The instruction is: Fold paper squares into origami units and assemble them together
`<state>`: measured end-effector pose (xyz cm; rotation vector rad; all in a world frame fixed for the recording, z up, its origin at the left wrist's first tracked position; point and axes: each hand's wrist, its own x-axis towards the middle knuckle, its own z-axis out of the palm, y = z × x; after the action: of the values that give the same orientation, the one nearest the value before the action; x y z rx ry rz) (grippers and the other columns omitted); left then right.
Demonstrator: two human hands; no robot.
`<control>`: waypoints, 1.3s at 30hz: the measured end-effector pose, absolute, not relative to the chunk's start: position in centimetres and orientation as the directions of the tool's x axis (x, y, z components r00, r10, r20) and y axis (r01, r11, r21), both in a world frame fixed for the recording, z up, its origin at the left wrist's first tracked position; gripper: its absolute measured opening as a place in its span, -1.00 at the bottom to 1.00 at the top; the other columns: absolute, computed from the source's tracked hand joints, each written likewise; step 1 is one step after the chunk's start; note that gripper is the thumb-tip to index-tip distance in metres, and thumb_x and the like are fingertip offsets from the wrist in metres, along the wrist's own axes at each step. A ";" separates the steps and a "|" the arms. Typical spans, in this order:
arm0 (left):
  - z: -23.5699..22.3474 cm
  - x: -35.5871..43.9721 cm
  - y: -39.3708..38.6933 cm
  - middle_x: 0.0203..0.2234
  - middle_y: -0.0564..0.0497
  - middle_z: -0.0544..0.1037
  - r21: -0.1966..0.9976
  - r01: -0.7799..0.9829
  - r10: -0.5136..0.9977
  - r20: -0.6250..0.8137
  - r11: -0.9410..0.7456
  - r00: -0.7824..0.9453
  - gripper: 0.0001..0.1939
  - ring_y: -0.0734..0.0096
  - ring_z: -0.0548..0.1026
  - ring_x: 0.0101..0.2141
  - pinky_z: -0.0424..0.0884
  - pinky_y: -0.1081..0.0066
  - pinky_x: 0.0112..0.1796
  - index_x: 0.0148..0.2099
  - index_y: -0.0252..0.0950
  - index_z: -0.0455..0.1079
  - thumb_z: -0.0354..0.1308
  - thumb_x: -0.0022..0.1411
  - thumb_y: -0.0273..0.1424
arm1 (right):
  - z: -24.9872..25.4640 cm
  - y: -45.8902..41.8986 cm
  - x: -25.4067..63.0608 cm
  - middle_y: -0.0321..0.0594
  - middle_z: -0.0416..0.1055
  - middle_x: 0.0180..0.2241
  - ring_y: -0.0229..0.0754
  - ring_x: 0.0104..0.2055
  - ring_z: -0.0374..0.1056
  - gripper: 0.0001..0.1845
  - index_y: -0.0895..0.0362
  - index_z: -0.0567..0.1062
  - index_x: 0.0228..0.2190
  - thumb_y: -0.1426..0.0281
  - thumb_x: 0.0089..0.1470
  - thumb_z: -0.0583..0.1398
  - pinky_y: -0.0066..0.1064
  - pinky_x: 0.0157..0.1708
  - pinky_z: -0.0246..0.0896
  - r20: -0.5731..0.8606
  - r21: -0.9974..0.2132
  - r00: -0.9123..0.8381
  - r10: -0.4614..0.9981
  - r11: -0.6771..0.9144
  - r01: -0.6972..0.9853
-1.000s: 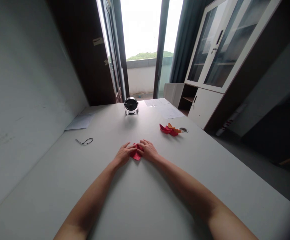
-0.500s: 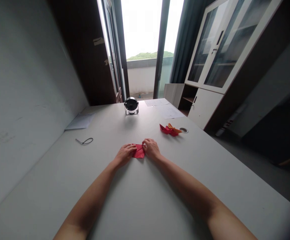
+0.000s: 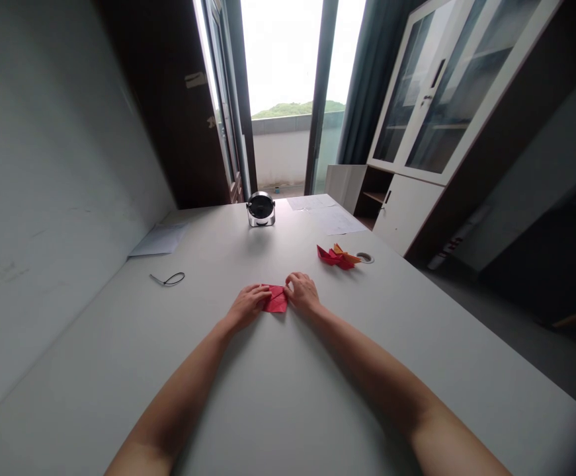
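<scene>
A small square of folded red paper [image 3: 276, 303], creased across its face, lies on the white table between my hands. My left hand [image 3: 248, 304] holds its left side, the fingers closed together over the top of that edge. At the upper right edge, my right hand [image 3: 303, 291] has thumb and fingers pinched on the paper; the exact grip is partly hidden by the fingers. Beyond the right hand sit folded paper boats, red [image 3: 334, 256] and orange [image 3: 346, 254], bunched together.
A black cable tie loop [image 3: 171, 280] lies to the left. Paper sheets [image 3: 160, 239] rest by the left wall, more sheets [image 3: 340, 220] at the far right. A round black and silver device [image 3: 260, 209] stands at the back. A grommet [image 3: 366, 258] is beside the boats.
My right hand has shifted slightly up and away at the paper's right edge. My left hand and the red paper have hardly moved.
</scene>
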<state>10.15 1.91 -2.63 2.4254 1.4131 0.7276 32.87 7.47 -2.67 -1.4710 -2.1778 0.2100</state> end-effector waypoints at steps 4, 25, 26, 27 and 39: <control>-3.0 10.1 1.9 0.25 0.03 0.38 0.394 0.792 0.884 0.250 -0.465 0.395 -0.59 0.14 0.24 0.29 0.16 0.05 0.29 0.18 -0.11 0.45 0.04 0.34 -0.46 | -2.8 7.8 33.2 -0.11 0.43 -0.04 -0.03 0.02 0.24 -0.88 0.07 0.50 -0.21 0.34 0.23 0.18 -0.26 -0.01 0.07 0.310 -0.379 -0.266 0.913 0.375 0.846; -3.2 10.1 1.8 0.33 0.02 0.27 0.329 0.856 0.916 0.181 -0.399 0.357 -0.59 0.05 0.17 0.32 0.11 -0.09 0.28 0.23 -0.02 0.38 0.00 0.40 -0.37 | -3.1 7.7 32.9 -0.09 0.43 -0.02 -0.03 0.05 0.25 -0.86 0.07 0.51 -0.18 0.38 0.25 0.16 -0.25 0.03 0.08 0.331 -0.365 -0.293 0.897 0.409 0.837; -3.2 10.0 1.9 0.33 0.03 0.26 0.330 0.855 0.916 0.179 -0.399 0.358 -0.59 0.05 0.17 0.31 0.11 -0.09 0.28 0.23 -0.01 0.38 0.00 0.40 -0.38 | -3.2 7.6 32.8 -0.09 0.41 0.01 -0.03 0.07 0.24 -0.86 0.07 0.51 -0.17 0.36 0.24 0.18 -0.25 0.04 0.08 0.337 -0.360 -0.323 0.885 0.438 0.824; -3.3 10.0 1.9 0.33 0.04 0.26 0.332 0.855 0.916 0.178 -0.400 0.359 -0.58 0.06 0.17 0.31 0.11 -0.08 0.28 0.23 0.00 0.38 -0.01 0.40 -0.39 | -3.2 7.5 32.7 -0.09 0.40 0.03 -0.03 0.09 0.23 -0.85 0.07 0.52 -0.17 0.33 0.23 0.20 -0.26 0.06 0.08 0.342 -0.354 -0.361 0.868 0.475 0.806; -3.3 9.9 2.0 0.30 0.04 0.30 0.320 0.841 0.899 0.204 -0.436 0.388 -0.53 0.08 0.21 0.29 0.15 -0.02 0.27 0.25 0.01 0.37 0.02 0.37 -0.47 | -2.9 7.7 33.0 -0.14 0.45 -0.05 -0.07 0.02 0.26 -0.85 0.06 0.51 -0.19 0.44 0.23 0.15 -0.30 0.01 0.07 0.324 -0.375 -0.296 0.899 0.409 0.832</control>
<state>9.85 2.02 -3.27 2.4763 1.5671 0.5237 32.99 7.72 -2.89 -1.4707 -2.1871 0.1845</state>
